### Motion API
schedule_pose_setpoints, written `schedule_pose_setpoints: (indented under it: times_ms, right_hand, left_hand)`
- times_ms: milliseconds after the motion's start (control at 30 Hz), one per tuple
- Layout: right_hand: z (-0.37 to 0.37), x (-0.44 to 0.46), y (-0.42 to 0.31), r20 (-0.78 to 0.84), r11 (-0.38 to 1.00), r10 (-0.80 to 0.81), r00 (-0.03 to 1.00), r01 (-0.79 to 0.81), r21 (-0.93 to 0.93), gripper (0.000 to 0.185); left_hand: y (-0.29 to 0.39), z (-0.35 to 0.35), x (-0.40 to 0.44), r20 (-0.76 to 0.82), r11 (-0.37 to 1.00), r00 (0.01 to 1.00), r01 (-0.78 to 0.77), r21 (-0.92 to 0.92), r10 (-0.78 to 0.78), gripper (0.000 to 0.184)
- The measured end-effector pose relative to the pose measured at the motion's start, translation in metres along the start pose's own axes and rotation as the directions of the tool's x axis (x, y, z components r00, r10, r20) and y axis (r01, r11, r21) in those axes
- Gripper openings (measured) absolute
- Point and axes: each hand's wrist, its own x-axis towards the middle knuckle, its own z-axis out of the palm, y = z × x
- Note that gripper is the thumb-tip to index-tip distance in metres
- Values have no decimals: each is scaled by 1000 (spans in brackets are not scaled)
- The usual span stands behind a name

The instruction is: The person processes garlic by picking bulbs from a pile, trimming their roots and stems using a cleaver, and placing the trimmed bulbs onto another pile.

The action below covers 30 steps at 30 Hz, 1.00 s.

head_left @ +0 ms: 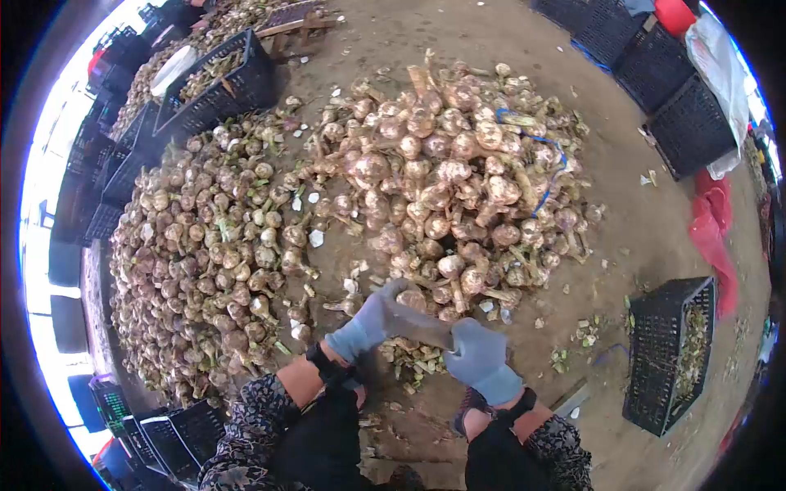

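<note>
My right hand (481, 353), in a grey-blue glove, is closed round the handle end of a broad flat-bladed knife (422, 327). The blade points left and reaches to my gloved left hand (367, 322). The fingers of that left hand are curled beside a garlic bulb (412, 300) and appear to hold it; the blade partly hides their grip. Just beyond both hands rises a heap of dirty garlic bulbs with stems (458, 180). Cut stem pieces (405, 360) lie on the ground below the blade.
A wide spread of trimmed garlic bulbs (196, 262) covers the ground at left. A black crate (667, 360) with scraps stands at right. More black crates (221, 90) are at back left and back right. Blue cord (561, 159) lies over the heap; red cloth (711, 221) lies at right.
</note>
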Motion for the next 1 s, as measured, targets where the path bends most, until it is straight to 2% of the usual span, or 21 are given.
schedule_pose_setpoints:
  times_ms: [100, 133, 167, 200, 233, 267, 300, 333, 367, 433, 500, 600, 733, 767, 800, 833, 867, 900, 933, 967, 1000]
  right_hand:
    - [2, 0, 1, 3, 999, -40, 999, 40, -23, 23]
    - [2, -1, 0, -7, 998, -65, 998, 65, -27, 24]
    - [0, -2, 0, -15, 995, -92, 996, 92, -30, 25]
    - [-1, -2, -1, -14, 995, -91, 996, 90, -29, 25]
    - [-2, -2, -1, 5, 992, -111, 994, 111, -53, 26]
    - [-2, -3, -1, 24, 988, -131, 991, 132, -78, 27]
    - [-2, -3, 0, 26, 988, -130, 991, 131, -76, 27]
    - [-3, -3, 0, 32, 986, -140, 990, 142, -85, 27]
    - [-3, -4, 1, 38, 984, -151, 988, 154, -94, 26]
    - [0, -4, 7, 65, 983, -157, 985, 162, -88, 27]
    - [2, -4, 9, 90, 982, -163, 983, 170, -82, 28]
    - [4, 0, 11, 23, 979, -206, 978, 206, 1, 31]
    - [5, 0, 19, 13, 975, -217, 976, 218, -51, 31]
    - [5, 0, 21, -2, 973, -224, 975, 224, -61, 28]
    - [9, 2, 28, -1, 973, -224, 975, 223, -61, 28]
    - [16, 5, 40, 84, 993, -25, 996, 35, -116, 25]
    - [13, 2, 57, 57, 979, 141, 988, -131, -156, 21]
    - [10, 0, 75, 28, 937, 303, 953, -293, -190, 17]
    - [-1, -6, 99, -98, 888, 415, 905, -426, -173, 13]
    - [-9, -13, 115, -229, 936, 295, 928, -329, -127, 12]
    - [-16, -21, 115, -350, 968, 182, 919, -230, -99, 11]
  left_hand:
    - [17, 17, -5, 174, 999, 984, -28, 27, 23, 45]
    - [20, 21, -8, 193, 950, 973, 172, -259, -124, 45]
    - [21, 26, -11, 250, 783, 933, 353, -511, -257, 45]
    - [21, 30, -13, 222, 663, 932, 360, -656, -286, 41]
    - [11, 30, -16, 222, 663, 931, 362, -656, -289, 41]
    - [3, 29, -15, 142, 907, 962, 268, -326, -233, 40]
    - [-4, 28, -15, 93, 988, 985, 140, 66, -146, 40]
    - [-10, 31, -19, 94, 988, 984, 142, 65, -148, 40]
    - [0, 34, -18, 117, 948, 973, 222, -230, -199, 39]
    - [6, 33, -15, 155, 817, 958, 287, -500, -242, 38]
    - [5, 29, -12, 172, 975, 963, 190, 116, -208, 36]
    - [12, 34, -10, 58, 966, 986, 140, 217, -156, 33]
    - [59, 35, -13, 114, 928, 975, 142, 346, -191, 45]
    - [71, 44, -11, 85, 900, 922, 387, -200, -378, 45]
    - [74, 45, -14, 125, 759, 880, 460, -460, -458, 46]
    - [76, 45, -17, 163, 550, 830, 487, -679, -534, 46]
    - [76, 37, -25, 131, 872, 933, 361, -330, -337, 45]
    - [76, 31, -29, 195, 991, 973, 108, 80, -122, 43]
    - [93, 33, -31, 141, 989, 990, -47, 142, 27, 45]
    - [91, 27, -26, 136, 988, 990, -49, 149, 29, 45]
    - [87, 23, -23, 65, 979, 993, 90, 181, -103, 50]
